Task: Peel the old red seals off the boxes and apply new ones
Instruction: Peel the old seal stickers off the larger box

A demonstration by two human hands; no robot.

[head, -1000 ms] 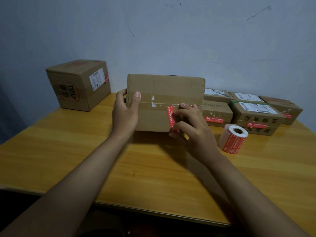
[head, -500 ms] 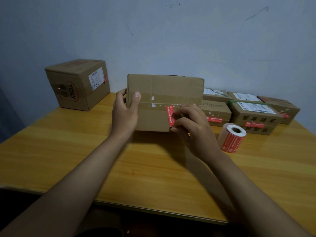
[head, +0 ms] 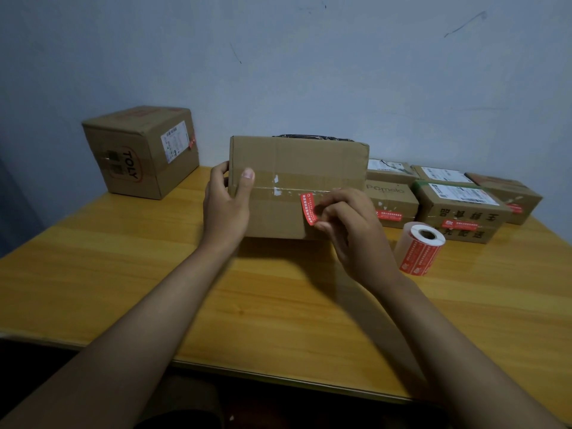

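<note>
A brown cardboard box [head: 297, 168] stands upright on its edge in the middle of the wooden table [head: 123, 274], its taped seam facing me. My left hand [head: 227, 209] grips the box's left edge, thumb on the front. A red seal [head: 309, 212] runs down across the seam near the box's right side. My right hand [head: 349, 224] pinches the seal's right edge between thumb and fingers. A roll of new red seals [head: 419, 249] stands on the table just right of that hand.
A large box marked TOLY [head: 139, 150] sits at the back left against the wall. Several smaller boxes [head: 458, 209] with red seals and white labels crowd the back right.
My right hand has shifted slightly up and in on the seal, fingers curling tighter at its edge. The left hand and the box have stayed put.
</note>
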